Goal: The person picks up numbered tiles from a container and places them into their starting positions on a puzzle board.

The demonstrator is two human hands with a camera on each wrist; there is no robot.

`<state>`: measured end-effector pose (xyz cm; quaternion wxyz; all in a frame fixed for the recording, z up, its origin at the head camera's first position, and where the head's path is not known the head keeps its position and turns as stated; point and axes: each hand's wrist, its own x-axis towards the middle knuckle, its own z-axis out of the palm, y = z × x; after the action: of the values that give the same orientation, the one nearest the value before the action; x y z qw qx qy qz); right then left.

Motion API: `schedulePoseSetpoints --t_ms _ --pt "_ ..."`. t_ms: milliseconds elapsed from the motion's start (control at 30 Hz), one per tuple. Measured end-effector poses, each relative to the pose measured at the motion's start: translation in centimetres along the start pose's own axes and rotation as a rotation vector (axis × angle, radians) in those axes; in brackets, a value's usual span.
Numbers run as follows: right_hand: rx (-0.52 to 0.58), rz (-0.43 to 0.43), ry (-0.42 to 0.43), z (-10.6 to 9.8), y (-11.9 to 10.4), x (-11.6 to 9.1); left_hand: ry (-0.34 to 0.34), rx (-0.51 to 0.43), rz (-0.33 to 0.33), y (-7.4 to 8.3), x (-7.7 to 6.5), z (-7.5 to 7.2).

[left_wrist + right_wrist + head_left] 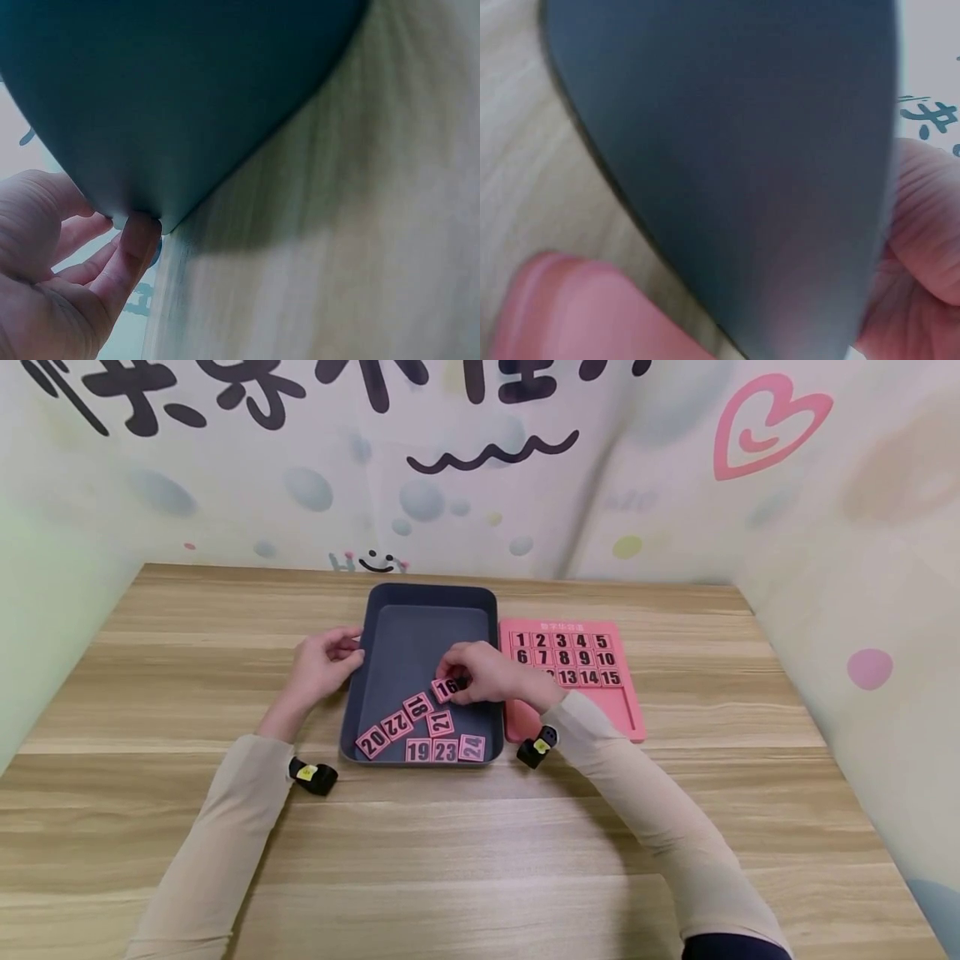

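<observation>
A dark grey tray point(420, 639) lies on the table, with several pink number tiles point(396, 724) near its front edge. My left hand point(322, 668) pinches the tray's left rim between thumb and fingers; the left wrist view also has this hand point(82, 262) at the tray wall point(187, 97). Over the tray, my right hand point(487, 675) pinches the tile marked 16 point(445, 689). In the right wrist view the tray wall point(727, 150) hides most of that hand point(922, 232). Right of the tray lies a pink number board point(630, 710) with rows of tiles, some covered by the right wrist.
The wooden table point(450, 843) extends in front of the tray and to both sides. A printed wall covering point(480, 502) stands behind its back edge. A black wrist camera point(313, 777) sits on the left sleeve, another wrist camera point(536, 747) on the right.
</observation>
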<state>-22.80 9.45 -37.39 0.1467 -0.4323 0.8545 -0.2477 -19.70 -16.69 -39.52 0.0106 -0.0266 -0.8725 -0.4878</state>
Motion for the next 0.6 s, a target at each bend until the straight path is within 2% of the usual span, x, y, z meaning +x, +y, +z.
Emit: schedulePoseSetpoints --t_ms 200,400,600 --pt "0.027 0.049 0.106 -1.4 -0.4 -2.2 0.000 -0.002 -0.006 0.2 -0.1 0.1" --pt "0.034 0.095 0.235 -2.3 0.5 -5.6 0.008 -0.008 0.000 0.2 -0.1 0.1" --pt "-0.001 0.162 0.256 -1.9 1.8 -8.0 0.008 -0.002 -0.003 0.1 -0.1 0.2"
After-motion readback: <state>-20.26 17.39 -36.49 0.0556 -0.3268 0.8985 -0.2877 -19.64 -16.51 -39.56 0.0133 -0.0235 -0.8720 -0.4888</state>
